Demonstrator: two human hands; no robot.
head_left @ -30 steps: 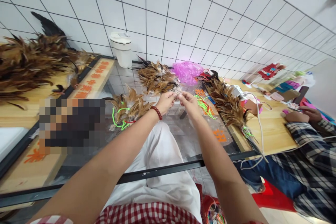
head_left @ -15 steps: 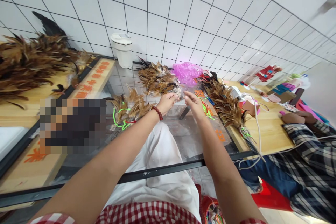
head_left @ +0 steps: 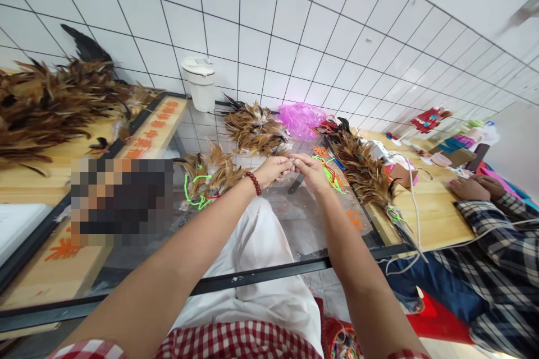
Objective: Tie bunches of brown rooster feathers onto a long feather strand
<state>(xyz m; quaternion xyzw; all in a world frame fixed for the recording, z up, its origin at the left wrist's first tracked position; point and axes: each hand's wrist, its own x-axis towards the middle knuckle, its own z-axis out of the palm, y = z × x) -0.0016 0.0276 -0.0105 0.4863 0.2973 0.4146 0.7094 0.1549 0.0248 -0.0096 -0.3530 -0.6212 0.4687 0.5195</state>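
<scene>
Over the glass tabletop (head_left: 278, 213), my left hand (head_left: 274, 170) and my right hand (head_left: 310, 170) meet with thumbs and fingers pinched together. What lies between the fingertips is too small and hidden to make out. Just beyond my fingers is a bundle of brown feathers (head_left: 255, 129), its right end close to my fingertips; I cannot tell whether they touch it. Beside my left wrist lie more loose brown feathers (head_left: 217, 171) with a bright green cord (head_left: 191, 199). Green and red cords (head_left: 330, 174) rest to the right of my right hand.
A pink plastic bag (head_left: 301, 119) and a white lidded cup (head_left: 200, 84) stand by the tiled wall. Brown feathers (head_left: 46, 101) heap up at far left. A long feather bundle (head_left: 364, 165) lies right, near a white cable (head_left: 413, 202). Another person's hands (head_left: 475, 188) rest on the wooden table.
My hands were slightly apart, with the right fingers raised; now the fingertips have come together. The view has shifted slightly. Feathers and cords on the table look unmoved.
</scene>
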